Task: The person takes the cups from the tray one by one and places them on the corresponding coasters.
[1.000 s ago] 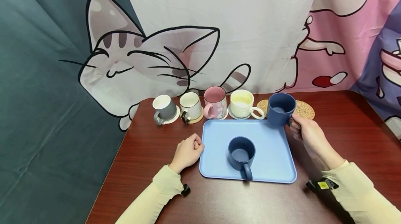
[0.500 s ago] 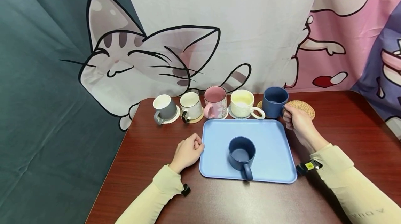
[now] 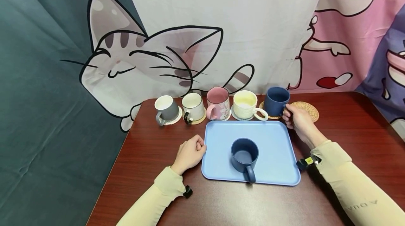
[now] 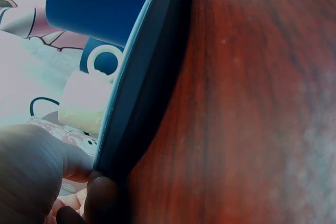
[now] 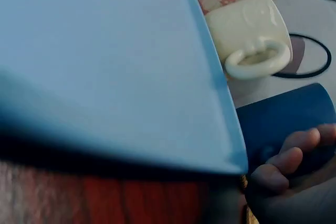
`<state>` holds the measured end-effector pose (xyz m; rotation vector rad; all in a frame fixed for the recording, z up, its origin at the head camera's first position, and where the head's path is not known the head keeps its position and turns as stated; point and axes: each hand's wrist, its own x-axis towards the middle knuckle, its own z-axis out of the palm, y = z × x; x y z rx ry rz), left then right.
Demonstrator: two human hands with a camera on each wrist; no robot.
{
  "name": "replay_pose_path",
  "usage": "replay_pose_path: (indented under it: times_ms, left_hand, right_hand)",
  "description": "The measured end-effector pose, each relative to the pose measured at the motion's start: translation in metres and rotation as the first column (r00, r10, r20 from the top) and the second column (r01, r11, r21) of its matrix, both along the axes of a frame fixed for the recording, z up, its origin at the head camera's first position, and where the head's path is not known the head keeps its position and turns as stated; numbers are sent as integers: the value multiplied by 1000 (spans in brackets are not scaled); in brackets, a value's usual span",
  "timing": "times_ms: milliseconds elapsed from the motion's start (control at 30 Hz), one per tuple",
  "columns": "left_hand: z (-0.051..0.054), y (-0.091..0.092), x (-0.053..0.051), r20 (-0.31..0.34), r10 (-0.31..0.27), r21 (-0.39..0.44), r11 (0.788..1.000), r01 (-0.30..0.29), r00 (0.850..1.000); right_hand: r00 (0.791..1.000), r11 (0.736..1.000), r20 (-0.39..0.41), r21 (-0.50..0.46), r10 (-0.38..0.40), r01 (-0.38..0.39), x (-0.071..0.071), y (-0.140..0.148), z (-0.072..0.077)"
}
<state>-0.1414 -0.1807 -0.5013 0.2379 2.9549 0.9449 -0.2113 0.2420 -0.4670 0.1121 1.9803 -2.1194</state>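
A dark blue mug (image 3: 276, 101) stands on a round woven coaster at the back right of the table. My right hand (image 3: 300, 122) holds its handle with curled fingers, and the right wrist view shows those fingers (image 5: 289, 161) against the mug's side. Lower down, the light blue tray (image 3: 275, 155) carries a second dark blue mug (image 3: 244, 154), its handle toward me. My left hand (image 3: 188, 153) pinches the tray's left rim; in the left wrist view the thumb (image 4: 79, 162) and a finger meet at that edge.
Left of the back blue mug stand a cream mug (image 3: 244, 105), a pink mug (image 3: 218, 104), a white mug (image 3: 193, 108) and a grey mug (image 3: 167, 110), each on a coaster. Another woven coaster (image 3: 307, 109) lies right of the right hand. A cat-print cloth (image 3: 253, 25) hangs behind.
My right hand has carried the blue mug back and slightly left from over the tray's far right corner, and set it down on the woven coaster. The left hand and tray stay put.
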Motion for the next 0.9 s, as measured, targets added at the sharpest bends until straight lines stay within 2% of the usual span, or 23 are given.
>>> replay_pose_path:
  times_ms: [200, 433, 667, 900]
  left_hand:
    - [1, 0, 0, 5, 2, -1, 1000, -2, 1000]
    - [1, 0, 0, 7, 6, -5, 1000, -6, 1000]
    - [2, 0, 0, 12, 5, 2, 1000, -5, 1000]
    - [2, 0, -1, 9, 2, -7, 1000, -2, 1000]
  right_hand:
    - [999, 994, -39, 112, 6, -1, 1, 6, -2]
    - [998, 985, -58, 173, 19, -9, 4, 7, 2]
    - [997, 965, -69, 263, 24, -5, 9, 8, 1]
    - [994, 967, -105, 255, 4, 23, 21, 15, 5]
